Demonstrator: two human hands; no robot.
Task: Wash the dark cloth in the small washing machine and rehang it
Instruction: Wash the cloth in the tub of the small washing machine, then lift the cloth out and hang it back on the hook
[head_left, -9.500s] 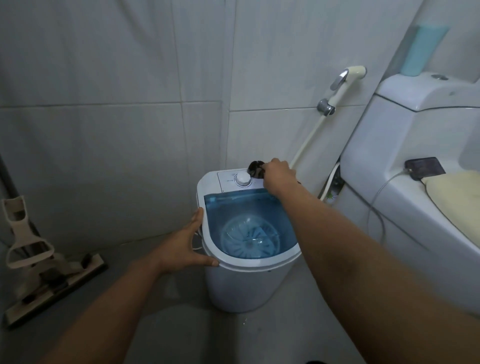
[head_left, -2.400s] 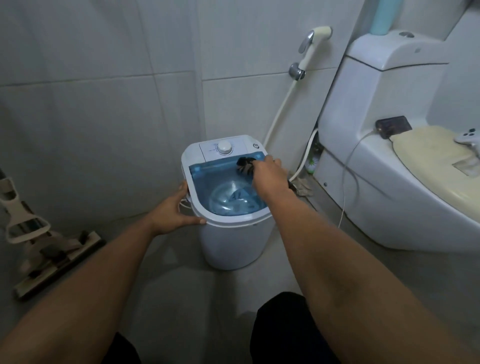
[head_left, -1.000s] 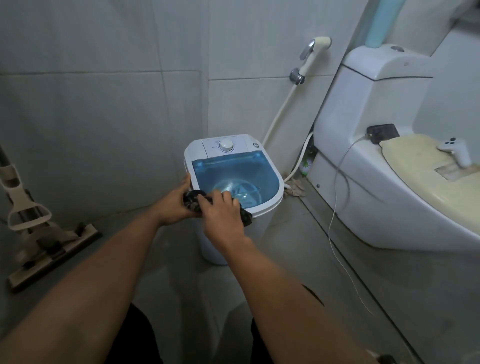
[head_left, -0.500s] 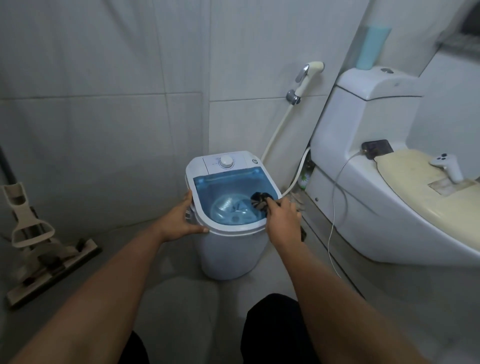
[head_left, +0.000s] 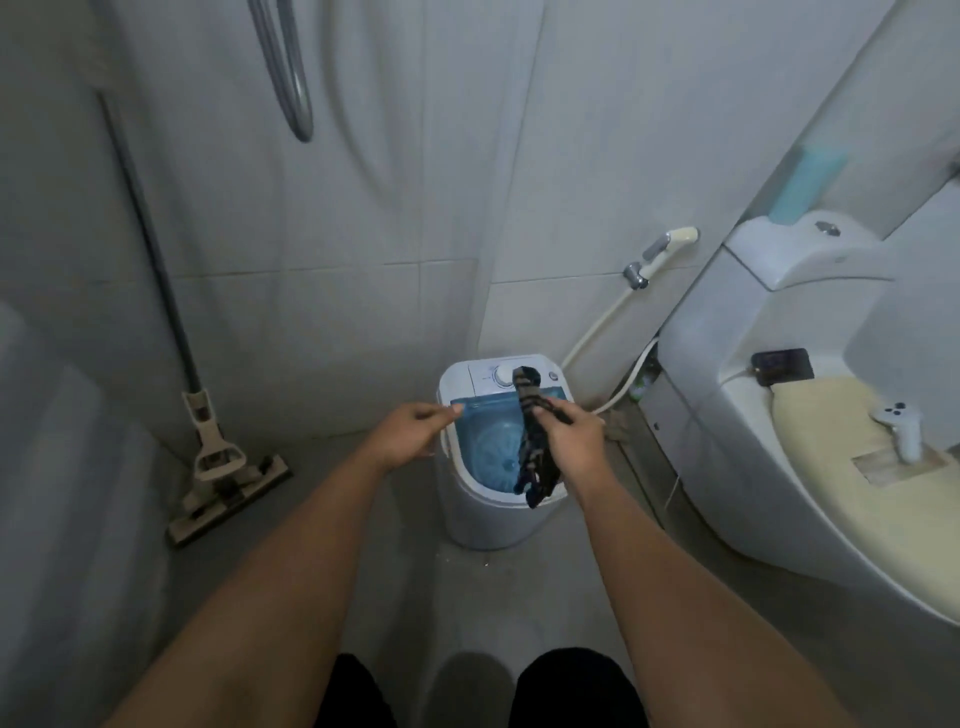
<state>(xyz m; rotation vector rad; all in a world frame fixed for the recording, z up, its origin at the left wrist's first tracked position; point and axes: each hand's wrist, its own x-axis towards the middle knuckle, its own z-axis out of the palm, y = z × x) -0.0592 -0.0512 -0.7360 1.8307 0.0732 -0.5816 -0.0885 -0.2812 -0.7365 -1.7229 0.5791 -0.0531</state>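
A small white washing machine (head_left: 488, 525) with a blue tub and a white dial stands on the floor by the tiled wall. The dark patterned cloth (head_left: 532, 441) hangs stretched out long above the tub. My right hand (head_left: 569, 441) grips it near the middle, and its ends stick out above and below my fingers. My left hand (head_left: 410, 434) hovers at the machine's left rim with fingers curled, holding nothing that I can see.
A flat mop (head_left: 218, 467) leans against the left wall. A toilet (head_left: 810, 441) stands at the right, with a phone (head_left: 782, 366) and a white controller (head_left: 901, 426) on it. A bidet sprayer (head_left: 665, 249) and a grey hose (head_left: 291, 67) hang on the wall.
The view has risen and pulled back from the machine. My right hand has lifted the cloth, which now hangs long instead of bunched. My left hand has come off the machine's rim.
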